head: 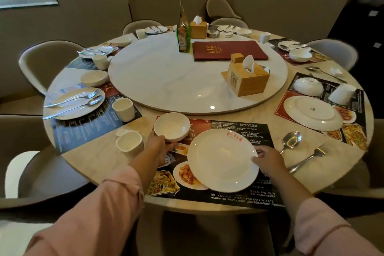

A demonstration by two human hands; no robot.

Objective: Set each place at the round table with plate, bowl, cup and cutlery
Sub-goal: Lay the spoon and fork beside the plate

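At the near place, my left hand (161,144) grips a white bowl (172,127) by its near rim, at the placemat's (232,129) top left corner. My right hand (269,160) holds the right edge of a white plate (223,160) with a red logo, tilted slightly over the placemat's middle. A white cup (129,144) stands upright on the bare table left of the bowl. To the right of the placemat lie a spoon (291,140) and a fork (307,160).
A marble lazy Susan (176,81) holds a red menu (228,50), tissue boxes (246,79) and a green bottle (184,31). The place on the right has a plate (312,112), bowl (308,86) and cup (341,93) upside down. Other places are set. Chairs ring the table.
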